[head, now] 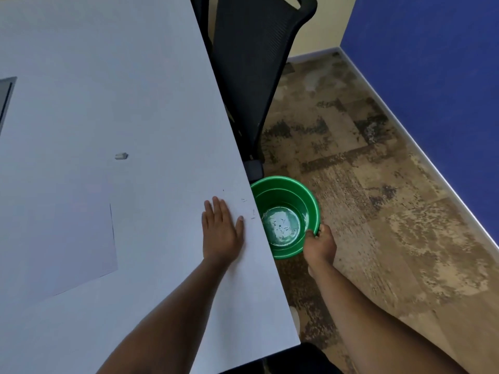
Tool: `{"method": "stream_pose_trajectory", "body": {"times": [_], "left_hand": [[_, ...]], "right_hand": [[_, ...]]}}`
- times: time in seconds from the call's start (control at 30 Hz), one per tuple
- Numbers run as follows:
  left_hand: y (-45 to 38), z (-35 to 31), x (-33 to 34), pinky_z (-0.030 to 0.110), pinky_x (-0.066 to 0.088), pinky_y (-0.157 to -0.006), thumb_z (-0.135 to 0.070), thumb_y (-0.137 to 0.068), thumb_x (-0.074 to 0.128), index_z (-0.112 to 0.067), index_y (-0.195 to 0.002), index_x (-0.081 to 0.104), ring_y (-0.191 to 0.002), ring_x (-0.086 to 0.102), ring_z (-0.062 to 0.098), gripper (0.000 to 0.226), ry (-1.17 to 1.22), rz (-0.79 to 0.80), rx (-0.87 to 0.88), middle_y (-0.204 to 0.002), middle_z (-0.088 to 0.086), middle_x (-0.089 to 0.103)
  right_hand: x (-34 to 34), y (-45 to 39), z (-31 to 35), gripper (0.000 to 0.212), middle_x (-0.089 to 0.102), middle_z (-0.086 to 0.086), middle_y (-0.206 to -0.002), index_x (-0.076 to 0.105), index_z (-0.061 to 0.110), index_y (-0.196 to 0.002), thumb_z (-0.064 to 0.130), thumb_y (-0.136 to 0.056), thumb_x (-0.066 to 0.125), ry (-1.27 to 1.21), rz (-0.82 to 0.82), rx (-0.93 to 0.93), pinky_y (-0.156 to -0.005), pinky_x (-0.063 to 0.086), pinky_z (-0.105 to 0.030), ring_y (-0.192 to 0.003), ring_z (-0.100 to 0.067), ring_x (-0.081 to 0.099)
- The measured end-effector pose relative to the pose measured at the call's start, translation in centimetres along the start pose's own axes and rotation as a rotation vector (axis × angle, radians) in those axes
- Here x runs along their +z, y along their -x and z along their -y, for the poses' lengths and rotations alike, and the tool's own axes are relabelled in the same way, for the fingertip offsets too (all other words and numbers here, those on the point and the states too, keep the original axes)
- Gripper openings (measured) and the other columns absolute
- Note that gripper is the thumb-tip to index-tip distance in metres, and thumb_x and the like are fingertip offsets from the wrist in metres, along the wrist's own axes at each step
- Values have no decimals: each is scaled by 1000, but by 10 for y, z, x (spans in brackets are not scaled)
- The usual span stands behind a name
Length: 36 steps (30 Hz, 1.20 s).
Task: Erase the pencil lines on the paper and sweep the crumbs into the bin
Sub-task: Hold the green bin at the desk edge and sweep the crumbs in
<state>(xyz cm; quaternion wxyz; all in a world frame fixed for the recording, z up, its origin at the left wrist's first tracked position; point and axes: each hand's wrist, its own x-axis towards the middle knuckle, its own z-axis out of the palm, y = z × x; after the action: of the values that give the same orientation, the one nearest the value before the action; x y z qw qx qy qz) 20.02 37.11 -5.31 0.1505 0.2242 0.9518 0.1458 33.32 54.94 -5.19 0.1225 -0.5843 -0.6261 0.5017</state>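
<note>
My left hand (221, 230) lies flat, fingers straight, on the white table (113, 76) near its right edge. A few dark eraser crumbs (249, 209) lie between its fingertips and the edge. Just below that edge my right hand (320, 244) grips the rim of a green bin (286, 190), thumb inside; several crumbs lie on the bin's bottom. A white sheet of paper (62, 238) lies to the left with a short pencil line (112, 222) at its right edge. A small white eraser (121, 156) rests on the table beyond the paper.
A black mesh office chair (251, 63) stands against the table's right edge, just behind the bin. A dark screen edge (5, 103) shows at far left. Brown patterned carpet (378, 211) and a blue wall (432, 76) lie to the right.
</note>
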Motion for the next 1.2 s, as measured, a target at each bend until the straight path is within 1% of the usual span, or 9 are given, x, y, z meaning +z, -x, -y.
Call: {"method": "stream_pose_trajectory", "body": {"times": [0.17, 0.33, 0.47, 0.63, 0.77, 0.9, 1.03, 1.13, 1.2], "left_hand": [[23, -42, 24, 40, -12, -126, -60, -101, 4, -6, -163, -1, -155, -21, 30, 82, -36, 40, 164, -169, 15, -13], [40, -97, 41, 47, 5, -130, -43, -109, 19, -4, -163, 11, -155, -15, 26, 67, 54, 97, 455, -172, 14, 5], [27, -85, 27, 44, 0, -130, -37, -110, 25, -4, -163, 15, -158, -11, 27, 63, 176, 15, 310, -172, 14, 7], [-22, -23, -1, 55, 14, -126, -43, -105, 23, 6, -157, 27, -156, 10, 46, 72, 83, -109, 110, -167, 27, 20], [-52, 11, -13, 51, 6, -127, -37, -111, 31, 6, -160, 20, -158, 3, 43, 66, 40, -155, -61, -169, 24, 12], [-59, 15, -7, 51, 3, -128, -43, -110, 30, 6, -161, 13, -158, -1, 42, 72, -45, -103, -79, -170, 25, 5], [-31, -24, 14, 46, -1, -127, -55, -103, 13, 4, -161, 15, -158, -1, 40, 82, -35, -45, 145, -170, 24, 5], [-1, -60, 29, 39, -7, -128, -47, -109, 22, -4, -163, 13, -158, -10, 27, 70, 44, 32, 326, -171, 15, 4], [14, -76, 35, 44, 3, -130, -40, -111, 29, -4, -163, 16, -157, -9, 23, 64, 81, 62, 434, -172, 14, 9]], "right_hand": [[2, 4, -4, 15, 67, -2, -94, 60, 20, -109, 15, -96, 54, -12, 28, 10, -66, 49, -31, -82, -23, 65], [0, 2, -1, 18, 68, -5, -97, 61, 17, -110, 12, -95, 53, 17, 21, -7, -55, 43, -23, -76, -17, 62], [-3, 0, 5, 17, 67, -5, -98, 60, 15, -112, 14, -97, 53, 50, 26, -16, -67, 46, -28, -82, -23, 62], [-2, -3, 2, 14, 67, -5, -95, 59, 17, -109, 13, -96, 54, 41, 34, -26, -59, 44, -25, -78, -19, 63], [1, -8, -4, 11, 67, -5, -92, 59, 16, -105, 12, -96, 54, 20, 46, -28, -52, 38, -22, -75, -18, 62], [4, -10, -4, 11, 67, -2, -91, 60, 18, -105, 14, -96, 53, -8, 51, -15, -54, 41, -23, -78, -18, 64], [7, -10, -4, 13, 68, -2, -92, 61, 19, -105, 13, -96, 54, -12, 57, -8, -55, 43, -24, -79, -20, 66], [10, -10, -4, 16, 69, -3, -95, 62, 20, -107, 14, -95, 55, -26, 58, 8, -63, 50, -30, -83, -23, 67], [10, -9, -2, 17, 69, -3, -96, 63, 19, -108, 14, -94, 55, -18, 29, 5, -70, 54, -34, -84, -24, 67]]}}
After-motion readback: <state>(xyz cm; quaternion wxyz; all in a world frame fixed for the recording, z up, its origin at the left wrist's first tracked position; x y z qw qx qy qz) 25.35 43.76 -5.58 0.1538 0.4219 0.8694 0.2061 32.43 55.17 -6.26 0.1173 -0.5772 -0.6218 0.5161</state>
